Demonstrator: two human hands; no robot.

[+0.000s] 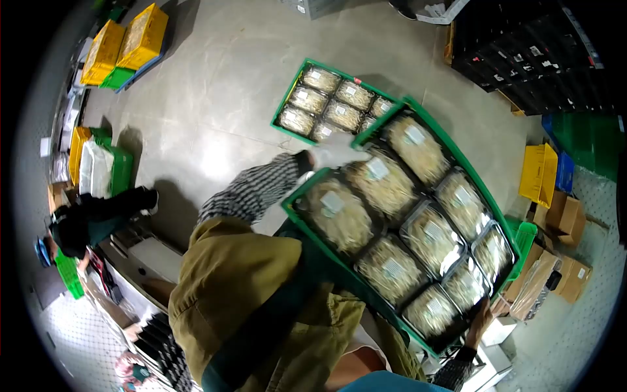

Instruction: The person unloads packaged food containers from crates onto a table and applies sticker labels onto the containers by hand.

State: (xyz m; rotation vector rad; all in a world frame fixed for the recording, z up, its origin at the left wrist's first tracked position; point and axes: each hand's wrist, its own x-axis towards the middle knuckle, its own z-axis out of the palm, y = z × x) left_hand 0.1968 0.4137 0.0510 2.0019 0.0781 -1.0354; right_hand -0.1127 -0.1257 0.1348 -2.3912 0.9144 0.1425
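A green crate (pixel 450 153) is held up, tilted, in front of my body. It contains several black trays with clear covers and white labels, such as one pack (pixel 392 269) of pale, stringy food that looks like sprouts. My left hand (pixel 336 153), in a white glove, grips the crate's rim at its upper left side. At the lower right corner my right hand (pixel 480 323) holds the crate, its fingers partly hidden. On the floor beyond lies a second green crate (pixel 279 112) with similar packs, partly covered by the held one.
Yellow crates (pixel 145 36) stand at the far left. A co-worker (pixel 98 219) in dark clothes is by a worktable on the left. Stacked black crates (pixel 529 46) rise at the upper right. Cardboard boxes (pixel 565 222) and a yellow bin (pixel 539 175) stand at the right.
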